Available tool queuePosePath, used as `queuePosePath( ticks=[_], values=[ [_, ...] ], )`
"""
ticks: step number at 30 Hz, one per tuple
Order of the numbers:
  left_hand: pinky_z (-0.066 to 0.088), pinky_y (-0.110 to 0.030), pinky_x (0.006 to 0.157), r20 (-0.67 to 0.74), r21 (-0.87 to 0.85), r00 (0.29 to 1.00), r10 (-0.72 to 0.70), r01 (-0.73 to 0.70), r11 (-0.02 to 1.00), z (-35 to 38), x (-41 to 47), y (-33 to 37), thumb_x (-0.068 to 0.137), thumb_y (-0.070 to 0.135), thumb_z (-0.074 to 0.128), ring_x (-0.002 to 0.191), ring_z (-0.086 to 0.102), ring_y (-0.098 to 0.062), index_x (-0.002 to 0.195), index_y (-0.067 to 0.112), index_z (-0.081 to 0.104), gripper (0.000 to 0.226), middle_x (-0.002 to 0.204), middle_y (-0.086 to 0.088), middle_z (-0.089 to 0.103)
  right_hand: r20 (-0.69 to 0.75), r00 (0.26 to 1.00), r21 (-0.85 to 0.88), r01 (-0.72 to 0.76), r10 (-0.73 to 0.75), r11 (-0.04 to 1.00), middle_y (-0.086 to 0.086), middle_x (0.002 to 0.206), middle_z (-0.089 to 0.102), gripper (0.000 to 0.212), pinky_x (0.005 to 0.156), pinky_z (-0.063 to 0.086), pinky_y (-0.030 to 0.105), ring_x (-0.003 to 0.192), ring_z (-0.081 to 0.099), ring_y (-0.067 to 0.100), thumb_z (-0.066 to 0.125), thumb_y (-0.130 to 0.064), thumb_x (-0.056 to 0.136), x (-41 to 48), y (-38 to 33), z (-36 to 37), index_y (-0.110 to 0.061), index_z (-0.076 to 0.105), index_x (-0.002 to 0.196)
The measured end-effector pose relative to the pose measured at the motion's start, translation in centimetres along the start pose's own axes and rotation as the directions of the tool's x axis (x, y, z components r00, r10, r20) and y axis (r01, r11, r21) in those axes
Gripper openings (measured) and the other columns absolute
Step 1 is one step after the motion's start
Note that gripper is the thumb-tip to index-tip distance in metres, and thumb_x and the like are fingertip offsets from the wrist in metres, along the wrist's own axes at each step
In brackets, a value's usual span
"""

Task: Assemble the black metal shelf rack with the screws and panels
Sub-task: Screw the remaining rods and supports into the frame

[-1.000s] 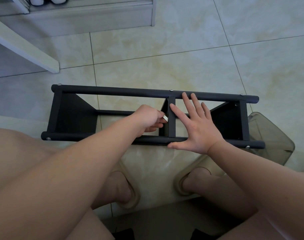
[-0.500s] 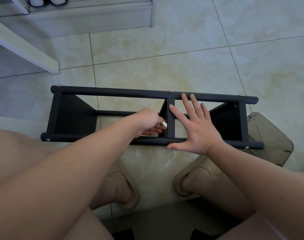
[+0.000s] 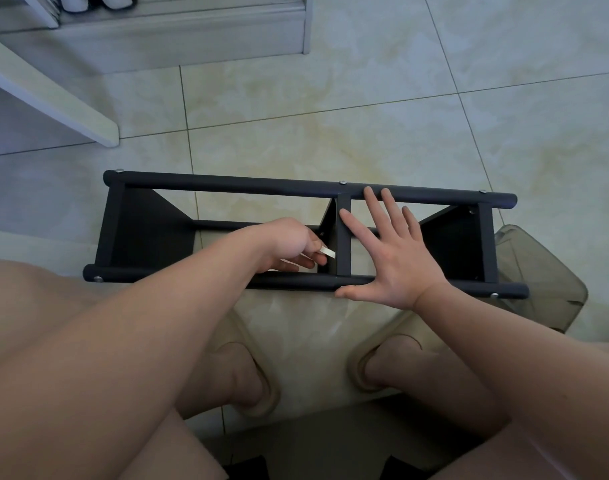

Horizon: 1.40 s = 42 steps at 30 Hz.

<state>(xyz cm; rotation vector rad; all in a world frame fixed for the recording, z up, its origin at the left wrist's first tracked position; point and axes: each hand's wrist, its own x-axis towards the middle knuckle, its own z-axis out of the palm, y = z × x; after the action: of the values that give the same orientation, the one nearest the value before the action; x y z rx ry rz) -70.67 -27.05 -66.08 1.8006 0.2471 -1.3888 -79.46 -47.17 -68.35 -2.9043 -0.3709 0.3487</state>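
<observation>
Rack (image 3: 226,184) under flat right hand (image 3: 396,258)

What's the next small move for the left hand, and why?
Likely bring the small flat silver tool to the middle panel and turn it. The left hand pinches it right beside that panel, and the right hand lies flat across the black rack, bracing it. Any screw there is too small to tell.

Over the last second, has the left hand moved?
Yes, slightly. The left hand, pinching a small white piece, has shifted along the middle crossbar toward the near rail; the rack has not moved.
</observation>
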Motion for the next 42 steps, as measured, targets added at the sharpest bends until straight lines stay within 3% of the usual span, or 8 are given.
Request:
queuePosePath(
  ticks=[4,9,13,17,26,33,37,42],
  values=[
    [0.047,-0.029,0.08,0.023,0.048,1.0,0.015,-0.016,0.999,-0.1,-0.3,-0.1,0.103,0.008,0.046,0.082,0.064,-0.013,0.085,0.017,0.06,0.024,0.086,0.001,0.073,-0.004,1.0,-0.003,0.003,-0.003,1.0,0.009,0.17,-0.012,0.118,0.124,0.007,0.062,0.156,-0.014,0.035,0.035,-0.099,0.068,0.0,0.0,0.0,-0.034,0.007,0.163],
    [0.045,-0.039,0.104,0.039,0.109,0.997,0.06,-0.064,0.992,0.0,-0.5,-0.6,0.102,0.006,0.05,0.094,0.063,-0.02,0.087,0.013,0.063,0.021,0.089,-0.002,0.074,-0.007,1.0,-0.001,0.005,-0.005,1.0,0.009,0.17,-0.011,0.118,0.123,0.009,0.064,0.156,-0.013,0.035,0.037,-0.098,0.068,0.0,0.0,0.0,-0.034,0.008,0.163],
    [0.046,-0.031,0.09,0.023,0.192,0.994,0.102,-0.105,0.976,0.0,-0.6,-0.7,0.1,0.006,0.053,0.088,0.061,-0.016,0.084,0.016,0.066,0.023,0.085,0.004,0.074,-0.002,1.0,0.002,0.001,-0.001,1.0,0.009,0.171,-0.012,0.118,0.123,0.009,0.064,0.156,-0.013,0.035,0.038,-0.098,0.068,-0.1,-0.1,0.0,-0.035,0.007,0.163],
    [0.044,-0.028,0.082,-0.001,0.269,0.993,0.117,-0.113,0.956,0.1,-0.5,-0.8,0.099,0.008,0.057,0.09,0.059,-0.016,0.08,0.02,0.069,0.026,0.098,-0.001,0.075,-0.002,1.0,-0.003,-0.001,0.0,1.0,0.009,0.171,-0.011,0.118,0.123,0.009,0.064,0.156,-0.012,0.035,0.038,-0.098,0.068,-0.1,-0.1,0.0,-0.034,0.008,0.163],
    [0.04,-0.024,0.065,0.0,0.351,0.99,0.141,-0.132,0.927,0.4,-0.1,-1.1,0.095,0.011,0.062,0.074,0.053,-0.01,0.076,0.026,0.067,0.025,0.078,0.005,0.062,-0.003,1.0,0.007,-0.005,0.005,1.0,0.008,0.171,-0.012,0.118,0.124,0.008,0.062,0.156,-0.013,0.034,0.04,-0.097,0.067,-0.1,0.0,0.0,-0.034,0.01,0.163],
    [0.043,-0.026,0.074,-0.021,0.393,0.992,0.124,-0.106,0.914,0.5,-0.2,-0.5,0.092,0.009,0.063,0.08,0.057,-0.009,0.089,0.022,0.072,0.016,0.081,0.01,0.064,0.006,1.0,-0.003,-0.003,0.003,1.0,0.005,0.17,-0.017,0.117,0.124,0.006,0.06,0.156,-0.017,0.032,0.038,-0.098,0.068,0.0,0.1,0.0,-0.037,0.005,0.162],
    [0.052,-0.033,0.089,-0.059,0.478,0.988,0.144,-0.099,0.873,0.2,-0.7,-0.2,0.091,0.008,0.058,0.095,0.068,-0.024,0.095,0.011,0.075,0.018,0.091,-0.001,0.075,0.039,0.999,-0.011,-0.015,0.015,1.0,0.002,0.167,-0.026,0.117,0.125,-0.001,0.057,0.154,-0.026,0.028,0.032,-0.101,0.067,-0.1,0.1,0.0,-0.041,-0.003,0.161],
    [0.052,-0.033,0.089,-0.19,0.498,0.959,0.211,-0.09,0.862,-0.2,-1.1,0.1,0.087,0.003,0.054,0.099,0.066,-0.027,0.095,0.008,0.075,0.023,0.099,-0.01,0.075,0.062,0.998,-0.002,-0.025,0.025,1.0,0.0,0.166,-0.03,0.117,0.125,-0.005,0.056,0.151,-0.032,0.026,0.033,-0.101,0.067,-0.1,-0.1,-0.5,-0.042,-0.004,0.161]
  ],
)
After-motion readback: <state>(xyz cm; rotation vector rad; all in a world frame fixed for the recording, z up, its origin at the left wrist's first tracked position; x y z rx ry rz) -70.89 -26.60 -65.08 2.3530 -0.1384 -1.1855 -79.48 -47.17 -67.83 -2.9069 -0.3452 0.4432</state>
